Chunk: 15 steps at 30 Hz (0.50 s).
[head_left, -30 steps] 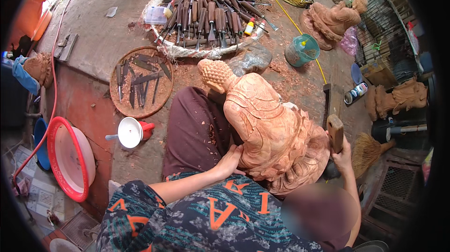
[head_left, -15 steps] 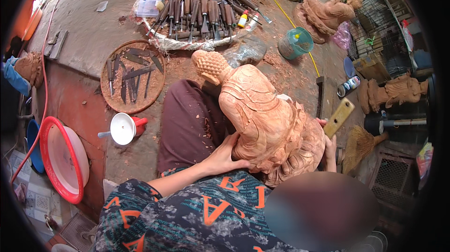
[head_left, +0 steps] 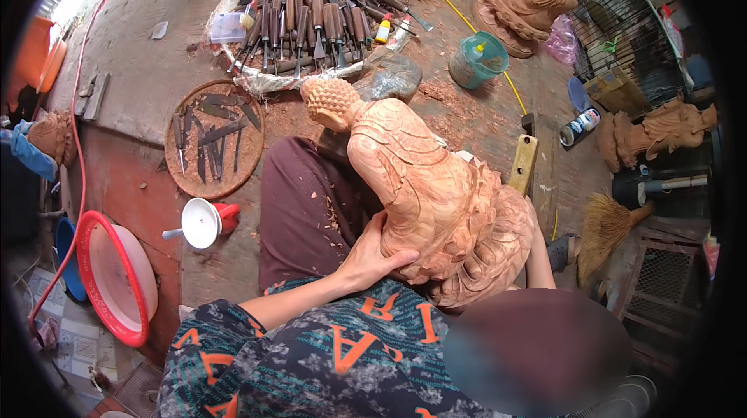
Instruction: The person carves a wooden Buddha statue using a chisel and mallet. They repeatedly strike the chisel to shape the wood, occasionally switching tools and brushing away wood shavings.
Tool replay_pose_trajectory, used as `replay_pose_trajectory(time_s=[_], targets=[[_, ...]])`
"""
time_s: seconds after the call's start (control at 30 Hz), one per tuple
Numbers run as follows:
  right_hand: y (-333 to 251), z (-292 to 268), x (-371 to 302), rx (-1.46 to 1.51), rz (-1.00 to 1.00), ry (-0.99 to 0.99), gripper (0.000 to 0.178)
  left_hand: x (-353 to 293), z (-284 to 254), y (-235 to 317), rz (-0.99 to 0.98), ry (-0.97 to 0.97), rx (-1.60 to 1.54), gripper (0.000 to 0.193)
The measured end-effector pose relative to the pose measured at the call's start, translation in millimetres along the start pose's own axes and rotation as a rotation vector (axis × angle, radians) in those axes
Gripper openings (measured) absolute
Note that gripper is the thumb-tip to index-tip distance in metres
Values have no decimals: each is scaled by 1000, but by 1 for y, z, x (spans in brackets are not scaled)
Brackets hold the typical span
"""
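Observation:
A carved wooden statue [head_left: 424, 192] with a knobbly head leans across my lap, its head toward the far left. My left hand [head_left: 372, 258] grips its near lower side, thumb spread over the carved surface and the other fingers partly hidden. Beyond the statue's right side, my right forearm [head_left: 538, 256] reaches up; the hand itself is behind the wood. A flat yellowish wooden strip [head_left: 523, 165] with holes sticks up just past that hidden hand, its lower end out of sight.
Many dark-handled chisels [head_left: 311, 21] fill a round tray at the back. A round basket [head_left: 177, 165] of blades and a red mug [head_left: 226, 218] lie left. A green bucket [head_left: 471, 68], another statue [head_left: 529, 10], a spray can [head_left: 580, 127] and a straw broom [head_left: 607, 235] are rightward.
The wooden strip has swung left and more upright, closer to the statue. My right fingers, partly visible before, are now hidden. My left hand keeps its hold; the whole view has shifted slightly.

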State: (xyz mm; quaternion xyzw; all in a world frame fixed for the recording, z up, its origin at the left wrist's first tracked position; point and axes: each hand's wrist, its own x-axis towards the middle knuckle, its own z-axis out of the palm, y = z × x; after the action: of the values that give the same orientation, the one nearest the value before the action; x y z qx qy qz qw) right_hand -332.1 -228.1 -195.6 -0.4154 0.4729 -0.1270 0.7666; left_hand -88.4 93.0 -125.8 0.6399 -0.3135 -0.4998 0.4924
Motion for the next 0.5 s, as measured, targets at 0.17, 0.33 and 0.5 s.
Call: replay_pose_trajectory(time_s=[0.17, 0.33, 0.5], targets=[[4, 4, 5, -188, 71, 102, 38, -3, 1, 6, -54, 21, 15, 96], [2, 5, -4, -373, 117, 182, 39, -1, -3, 19, -69, -37, 95, 97], [-14, 17, -31, -544, -9, 223, 41, -1, -8, 19, -87, -86, 158, 98]])
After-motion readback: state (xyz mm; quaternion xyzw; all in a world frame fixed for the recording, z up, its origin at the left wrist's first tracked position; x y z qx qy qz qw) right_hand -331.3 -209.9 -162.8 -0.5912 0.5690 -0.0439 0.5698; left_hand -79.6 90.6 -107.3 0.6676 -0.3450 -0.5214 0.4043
